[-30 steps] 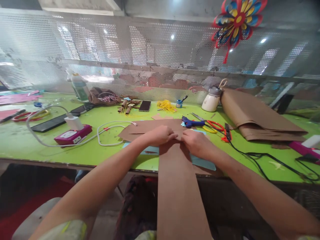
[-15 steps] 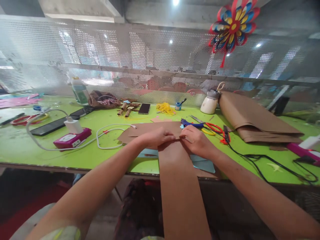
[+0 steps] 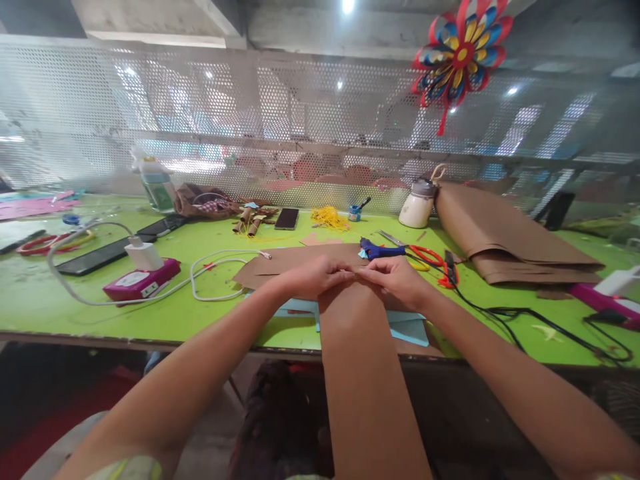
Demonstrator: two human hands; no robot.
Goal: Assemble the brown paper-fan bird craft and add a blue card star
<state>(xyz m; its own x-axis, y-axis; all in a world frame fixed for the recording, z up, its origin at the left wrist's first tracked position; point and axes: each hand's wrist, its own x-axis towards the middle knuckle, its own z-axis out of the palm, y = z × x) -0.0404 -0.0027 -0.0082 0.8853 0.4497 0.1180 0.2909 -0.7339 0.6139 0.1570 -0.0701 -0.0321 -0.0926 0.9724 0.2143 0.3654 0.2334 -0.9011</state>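
A long strip of brown paper (image 3: 365, 373) hangs from the table edge toward my lap. My left hand (image 3: 320, 275) pinches its far end from the left. Close beside it, my right hand (image 3: 393, 277) pinches the same end, and the fingertips of both hands nearly meet. The end looks folded at my fingers, though they hide the fold itself. Beneath my hands lie a flat brown sheet (image 3: 273, 261) and light blue paper pieces (image 3: 407, 328). Just beyond my right hand rests a blue glue gun (image 3: 383, 250).
Orange-handled scissors (image 3: 425, 255) and a black cable (image 3: 493, 311) lie to the right, before folded brown paper (image 3: 520, 233). On the left are a purple power socket (image 3: 143, 280) and a white cable (image 3: 195, 280). A phone (image 3: 287, 219), yellow strands (image 3: 327, 218) and a white flask (image 3: 417, 203) stand behind.
My right hand has shifted slightly left along the strip's end, bringing its fingertips closer to my left hand's. The left hand keeps its pinch. The view has moved slightly.
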